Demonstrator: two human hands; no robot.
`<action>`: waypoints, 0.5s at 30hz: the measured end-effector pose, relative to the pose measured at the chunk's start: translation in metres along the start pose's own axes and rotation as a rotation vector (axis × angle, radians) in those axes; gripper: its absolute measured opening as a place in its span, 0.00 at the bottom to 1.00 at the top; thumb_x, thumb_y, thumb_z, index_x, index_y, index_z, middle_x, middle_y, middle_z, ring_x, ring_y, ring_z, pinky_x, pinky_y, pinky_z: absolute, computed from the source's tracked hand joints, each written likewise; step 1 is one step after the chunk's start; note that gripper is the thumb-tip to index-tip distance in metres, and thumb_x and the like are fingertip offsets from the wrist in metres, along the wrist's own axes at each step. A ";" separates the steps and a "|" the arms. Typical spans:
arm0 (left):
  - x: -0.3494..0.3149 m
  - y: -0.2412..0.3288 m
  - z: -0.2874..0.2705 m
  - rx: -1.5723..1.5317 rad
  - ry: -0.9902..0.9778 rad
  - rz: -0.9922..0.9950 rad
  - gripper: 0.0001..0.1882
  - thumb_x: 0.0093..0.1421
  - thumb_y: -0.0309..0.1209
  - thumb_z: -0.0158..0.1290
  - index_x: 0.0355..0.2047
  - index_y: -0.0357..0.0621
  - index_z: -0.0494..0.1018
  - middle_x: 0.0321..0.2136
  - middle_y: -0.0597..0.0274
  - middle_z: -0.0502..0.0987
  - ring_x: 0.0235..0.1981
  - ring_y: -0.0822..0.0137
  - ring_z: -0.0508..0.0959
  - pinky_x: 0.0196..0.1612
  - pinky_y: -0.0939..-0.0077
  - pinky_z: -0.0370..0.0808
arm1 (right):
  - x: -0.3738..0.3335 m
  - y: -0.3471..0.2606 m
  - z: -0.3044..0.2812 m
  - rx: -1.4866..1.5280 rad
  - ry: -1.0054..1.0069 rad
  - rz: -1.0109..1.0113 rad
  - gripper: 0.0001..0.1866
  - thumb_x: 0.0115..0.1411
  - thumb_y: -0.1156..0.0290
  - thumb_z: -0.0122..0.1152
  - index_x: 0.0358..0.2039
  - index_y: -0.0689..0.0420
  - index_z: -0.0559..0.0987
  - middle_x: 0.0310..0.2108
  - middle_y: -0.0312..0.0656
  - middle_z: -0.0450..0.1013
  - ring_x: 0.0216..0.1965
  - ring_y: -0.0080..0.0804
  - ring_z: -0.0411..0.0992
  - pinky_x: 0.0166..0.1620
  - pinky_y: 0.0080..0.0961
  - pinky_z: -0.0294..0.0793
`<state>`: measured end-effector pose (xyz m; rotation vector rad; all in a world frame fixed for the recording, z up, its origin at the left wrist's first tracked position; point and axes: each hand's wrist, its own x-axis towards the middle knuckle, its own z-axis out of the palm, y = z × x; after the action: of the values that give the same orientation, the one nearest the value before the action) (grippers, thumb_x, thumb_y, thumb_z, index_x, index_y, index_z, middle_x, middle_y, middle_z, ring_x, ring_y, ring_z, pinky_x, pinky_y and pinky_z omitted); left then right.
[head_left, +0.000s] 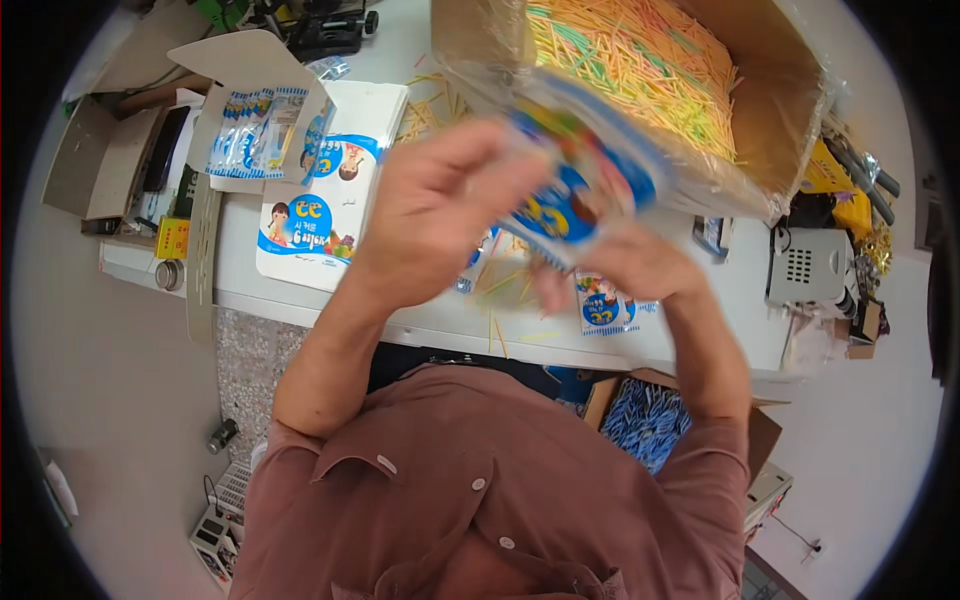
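A blue and white plastic packet (pixel 590 175) with printed pictures is held up over the table, blurred by motion. My left hand (pixel 435 205) is closed on its left side, thumb across the front. At its lower right edge my right hand (pixel 645 262) grips it, with some fingers hidden behind or below. Just beyond the packet stands a large cardboard box (pixel 785 95) lined with clear plastic. It is filled with thin pink, yellow, orange and green sticks (pixel 640 70). More small packets (pixel 603 305) lie on the table under my right hand, and loose sticks (pixel 497 335) are scattered near the front edge.
Flattened printed white cartons (pixel 300 235) are stacked at the left. An open display box (pixel 265 130) holding several filled packets stands on them. A grey metal device (pixel 815 265) sits at the right. Below the table edge is a box of blue and white twisted pieces (pixel 645 422).
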<state>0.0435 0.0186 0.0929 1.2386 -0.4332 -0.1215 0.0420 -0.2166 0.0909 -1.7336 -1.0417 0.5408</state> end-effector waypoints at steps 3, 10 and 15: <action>-0.002 -0.004 0.021 -0.050 -0.341 -0.720 0.12 0.69 0.33 0.50 0.42 0.34 0.74 0.28 0.60 0.79 0.23 0.68 0.83 0.23 0.77 0.80 | -0.006 0.026 0.065 0.929 0.083 0.395 0.15 0.67 0.61 0.54 0.35 0.61 0.78 0.29 0.45 0.76 0.28 0.35 0.76 0.32 0.26 0.74; -0.030 -0.053 0.027 0.052 -0.237 -0.650 0.14 0.68 0.34 0.51 0.40 0.32 0.75 0.27 0.56 0.78 0.21 0.71 0.81 0.20 0.79 0.77 | -0.021 0.061 0.106 1.430 0.166 0.410 0.15 0.68 0.60 0.54 0.37 0.61 0.76 0.28 0.43 0.75 0.28 0.34 0.75 0.30 0.26 0.73; -0.025 -0.069 -0.002 -0.122 0.381 -0.284 0.11 0.67 0.30 0.54 0.41 0.33 0.79 0.33 0.63 0.82 0.35 0.80 0.78 0.38 0.86 0.74 | -0.030 0.058 0.070 0.420 0.598 0.436 0.10 0.70 0.65 0.52 0.40 0.59 0.75 0.32 0.41 0.75 0.36 0.28 0.72 0.45 0.25 0.71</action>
<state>0.0306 0.0054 0.0221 1.1650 0.0809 -0.1476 -0.0038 -0.2119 0.0068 -1.5874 -0.1120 0.4253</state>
